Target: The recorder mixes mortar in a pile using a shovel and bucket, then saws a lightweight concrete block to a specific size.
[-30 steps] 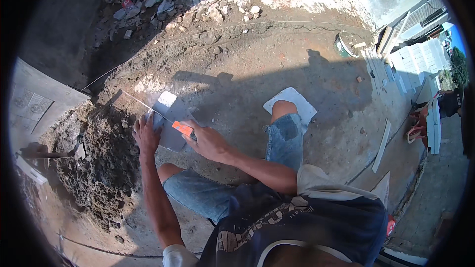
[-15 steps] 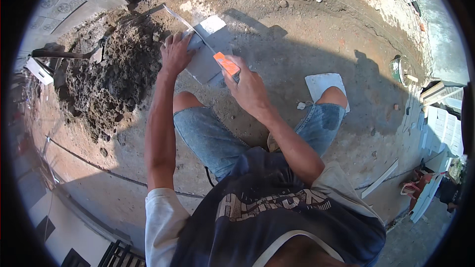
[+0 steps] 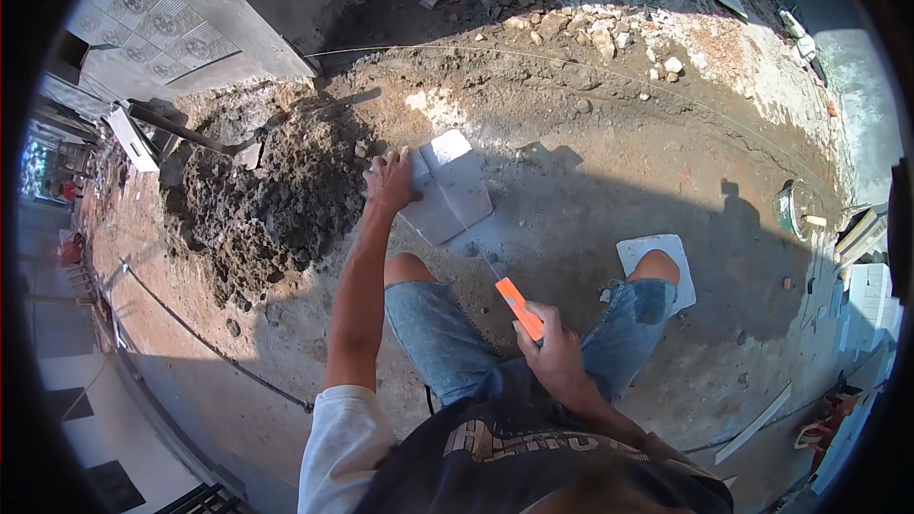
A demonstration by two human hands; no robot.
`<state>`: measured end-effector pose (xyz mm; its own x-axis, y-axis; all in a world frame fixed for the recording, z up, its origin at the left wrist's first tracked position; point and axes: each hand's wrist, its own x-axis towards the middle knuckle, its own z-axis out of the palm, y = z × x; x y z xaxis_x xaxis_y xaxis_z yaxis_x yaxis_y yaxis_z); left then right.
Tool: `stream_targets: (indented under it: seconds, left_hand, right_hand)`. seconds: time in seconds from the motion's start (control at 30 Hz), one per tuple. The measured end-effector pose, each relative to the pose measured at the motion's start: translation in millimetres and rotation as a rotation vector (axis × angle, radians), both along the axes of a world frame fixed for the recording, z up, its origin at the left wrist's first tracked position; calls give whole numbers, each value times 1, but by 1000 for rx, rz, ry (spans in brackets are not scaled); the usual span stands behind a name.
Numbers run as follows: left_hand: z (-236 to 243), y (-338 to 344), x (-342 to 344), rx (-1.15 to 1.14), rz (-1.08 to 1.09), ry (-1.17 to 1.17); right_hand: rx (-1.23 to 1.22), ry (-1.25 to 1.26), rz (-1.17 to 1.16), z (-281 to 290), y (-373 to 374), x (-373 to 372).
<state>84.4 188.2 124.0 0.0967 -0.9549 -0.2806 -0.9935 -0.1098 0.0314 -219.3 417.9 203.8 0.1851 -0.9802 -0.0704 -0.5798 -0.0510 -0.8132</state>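
Note:
My right hand [image 3: 555, 354] is wrapped round the orange handle [image 3: 519, 307] of a handsaw, low between my knees. From the handle the narrow blade points away toward a pale grey block [image 3: 457, 183] on the ground. A thin straight line runs lengthwise across the block's top; whether it is the blade seen edge-on or a cut, I cannot tell. My left hand [image 3: 389, 181] grips the block's left edge, with its thumb on the near side and fingers over the far corner. Pale dust lies by the block's near end.
A heap of dark, lumpy soil [image 3: 271, 195] rises just left of the block. Another white slab [image 3: 657, 262] lies under my right knee. A string [image 3: 457, 48] stretches across the far side, with rubble beyond. A bucket [image 3: 790, 209] stands at the right.
My right hand has drawn the saw back toward my body. My left hand stays on the block. The whole view has shifted, showing more of the far ground.

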Motion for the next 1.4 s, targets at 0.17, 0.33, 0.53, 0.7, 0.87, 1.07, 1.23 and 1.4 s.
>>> stream_targets:
  seconds: [0.17, 0.33, 0.53, 0.7, 0.87, 1.07, 1.23, 1.4]
  left_hand:
    - [16, 0, -26, -66, -2, 18]
    - [12, -6, -56, -154, -77, 0]
    - [12, -13, -36, -75, -46, -22]
    - [-13, 8, -47, -161, -82, -69]
    - [11, 6, -53, -75, -8, 9]
    - [20, 6, -29, -58, 115, 18]
    - [1, 11, -74, -187, -77, -18]
    - [9, -13, -33, -19, 38, -55]
  right_hand:
    - [-55, -67, -73, 8, 8, -19]
    - [-94, -45, -74, -33, -122, 40]
    - [64, -172, -166, 13, 31, -35]
    - [-79, -90, -97, -27, -69, 23]
    - [6, -39, -53, -30, -78, 31]
    - [40, -53, -94, -2, 46, -39]
    - [-95, -8, -91, -34, -102, 23]
    - [8, -139, -95, -26, -8, -1]
